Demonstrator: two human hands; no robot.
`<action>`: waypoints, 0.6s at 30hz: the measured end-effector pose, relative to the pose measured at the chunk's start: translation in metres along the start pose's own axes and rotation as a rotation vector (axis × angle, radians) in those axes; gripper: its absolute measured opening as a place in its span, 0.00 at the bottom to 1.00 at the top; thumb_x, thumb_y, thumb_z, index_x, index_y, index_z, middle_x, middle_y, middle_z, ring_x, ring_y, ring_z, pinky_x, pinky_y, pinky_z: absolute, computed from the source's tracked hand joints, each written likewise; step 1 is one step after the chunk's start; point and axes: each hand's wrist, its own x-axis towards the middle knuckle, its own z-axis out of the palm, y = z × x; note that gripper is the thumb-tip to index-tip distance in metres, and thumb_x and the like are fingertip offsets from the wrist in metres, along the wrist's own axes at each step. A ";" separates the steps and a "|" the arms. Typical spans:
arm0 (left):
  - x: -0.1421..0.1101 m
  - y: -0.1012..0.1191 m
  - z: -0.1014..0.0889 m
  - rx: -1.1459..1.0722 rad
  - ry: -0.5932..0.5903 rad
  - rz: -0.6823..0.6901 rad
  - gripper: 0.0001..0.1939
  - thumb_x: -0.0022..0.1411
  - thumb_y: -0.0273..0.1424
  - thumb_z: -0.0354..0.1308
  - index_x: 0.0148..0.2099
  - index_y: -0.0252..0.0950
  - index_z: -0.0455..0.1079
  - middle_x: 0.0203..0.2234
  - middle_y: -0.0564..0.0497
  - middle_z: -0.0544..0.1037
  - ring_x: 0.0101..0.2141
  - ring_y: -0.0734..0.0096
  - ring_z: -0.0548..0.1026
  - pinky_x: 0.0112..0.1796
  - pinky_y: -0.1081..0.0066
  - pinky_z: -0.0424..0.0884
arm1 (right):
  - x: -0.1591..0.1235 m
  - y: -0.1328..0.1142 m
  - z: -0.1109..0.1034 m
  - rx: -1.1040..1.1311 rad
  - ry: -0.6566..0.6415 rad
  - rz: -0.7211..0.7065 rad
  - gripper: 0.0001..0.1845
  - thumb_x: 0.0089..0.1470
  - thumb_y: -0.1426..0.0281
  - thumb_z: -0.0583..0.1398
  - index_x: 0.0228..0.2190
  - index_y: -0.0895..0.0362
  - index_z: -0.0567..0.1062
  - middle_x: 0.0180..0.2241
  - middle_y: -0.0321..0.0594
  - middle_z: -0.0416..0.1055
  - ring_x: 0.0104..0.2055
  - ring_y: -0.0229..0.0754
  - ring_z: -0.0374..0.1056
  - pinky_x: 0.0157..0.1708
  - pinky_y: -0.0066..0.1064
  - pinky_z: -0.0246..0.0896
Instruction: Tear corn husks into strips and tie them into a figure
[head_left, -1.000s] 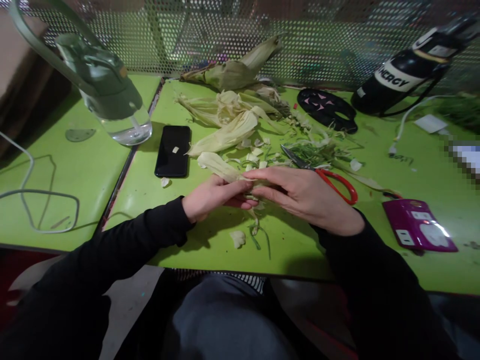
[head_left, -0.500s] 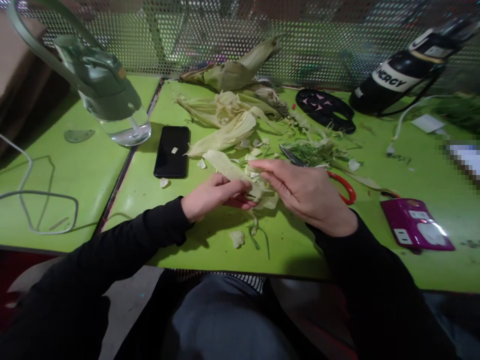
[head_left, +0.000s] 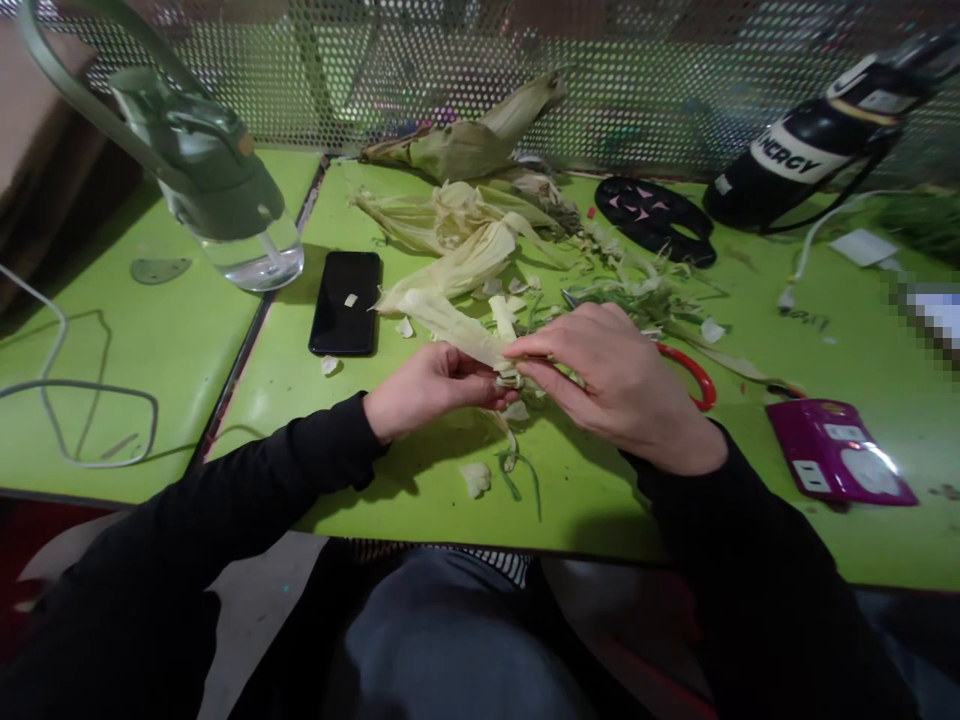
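Left hand: the left hand (head_left: 431,390) is curled closed, thumb and fingers gripping a small folded bundle (head_left: 510,379) with a husk strip (head_left: 454,325) running from it toward ten o'clock.
Right hand: the right hand (head_left: 622,390) pinches the strip's near end, thumb under forefinger; its grip is partly hidden from where I stand.
Slip risk: a loose left thumb could let the folds spring open.
Tear risk: the strip looks thin; a hard tug across it might split it.
Scissors: the scissors (head_left: 694,375) lie at three o'clock, blades mostly behind the right hand; swinging that hand outward could catch them.
Green shreds: a heap of green shreds (head_left: 652,297) at two o'clock crowds the scissors and could tangle with the strip.
Phone: the phone (head_left: 343,305), between nine and ten o'clock, has a scrap on its screen; the left elbow might nudge it.
Husk pile: the husk pile (head_left: 442,220) fills eleven o'clock, leaving little room beyond the fingers.
Outer edge: a green bottle (head_left: 225,190) at ten, a black bottle (head_left: 795,150) at two, a purple box (head_left: 840,450) toward four.
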 end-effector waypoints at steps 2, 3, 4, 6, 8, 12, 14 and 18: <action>0.000 -0.001 -0.001 0.020 -0.001 0.007 0.11 0.51 0.30 0.72 0.34 0.29 0.78 0.29 0.46 0.82 0.32 0.72 0.78 0.44 0.66 0.76 | 0.000 0.001 -0.001 0.004 -0.019 -0.006 0.11 0.65 0.67 0.54 0.40 0.55 0.76 0.34 0.42 0.76 0.37 0.48 0.67 0.38 0.39 0.54; 0.001 -0.001 -0.002 0.026 0.000 0.008 0.11 0.51 0.32 0.72 0.35 0.29 0.78 0.29 0.46 0.82 0.33 0.72 0.78 0.44 0.66 0.76 | 0.000 0.001 -0.002 0.006 -0.035 -0.006 0.11 0.65 0.67 0.54 0.38 0.55 0.76 0.33 0.42 0.76 0.37 0.47 0.67 0.38 0.39 0.53; 0.001 -0.001 -0.002 0.029 0.001 0.007 0.12 0.52 0.33 0.71 0.35 0.29 0.79 0.30 0.46 0.83 0.33 0.72 0.78 0.44 0.66 0.76 | 0.000 0.002 -0.003 0.009 -0.051 -0.007 0.11 0.65 0.68 0.53 0.37 0.55 0.76 0.33 0.42 0.76 0.36 0.47 0.67 0.38 0.39 0.53; 0.001 -0.002 -0.002 0.022 0.007 0.007 0.11 0.54 0.33 0.70 0.37 0.29 0.79 0.31 0.46 0.83 0.34 0.72 0.79 0.44 0.67 0.76 | 0.000 0.002 -0.004 0.011 -0.085 -0.016 0.12 0.66 0.68 0.52 0.36 0.54 0.75 0.33 0.41 0.75 0.36 0.46 0.66 0.38 0.39 0.52; 0.001 -0.003 -0.002 0.017 0.012 0.008 0.11 0.56 0.32 0.69 0.38 0.29 0.79 0.32 0.47 0.83 0.34 0.73 0.78 0.44 0.67 0.76 | 0.001 0.002 -0.005 -0.004 -0.116 -0.030 0.12 0.66 0.68 0.51 0.36 0.54 0.74 0.34 0.42 0.75 0.37 0.46 0.66 0.38 0.38 0.52; 0.001 -0.005 -0.001 0.020 0.011 0.007 0.08 0.57 0.29 0.67 0.39 0.29 0.79 0.32 0.47 0.82 0.34 0.75 0.78 0.44 0.68 0.76 | 0.001 0.000 -0.006 -0.051 -0.151 -0.043 0.13 0.65 0.69 0.51 0.35 0.55 0.74 0.34 0.43 0.74 0.37 0.47 0.65 0.38 0.38 0.51; 0.000 -0.005 0.000 0.022 0.023 -0.008 0.06 0.58 0.27 0.66 0.37 0.29 0.79 0.31 0.48 0.82 0.33 0.75 0.78 0.44 0.68 0.76 | 0.001 0.000 -0.006 -0.041 -0.172 -0.043 0.13 0.65 0.69 0.51 0.35 0.56 0.75 0.34 0.43 0.74 0.37 0.47 0.65 0.38 0.38 0.51; 0.000 -0.004 0.002 0.028 0.044 -0.029 0.04 0.58 0.25 0.65 0.36 0.29 0.78 0.30 0.48 0.82 0.32 0.76 0.78 0.43 0.69 0.76 | -0.001 0.002 -0.007 0.019 -0.200 -0.051 0.13 0.65 0.69 0.52 0.35 0.55 0.75 0.35 0.43 0.74 0.38 0.46 0.66 0.41 0.39 0.51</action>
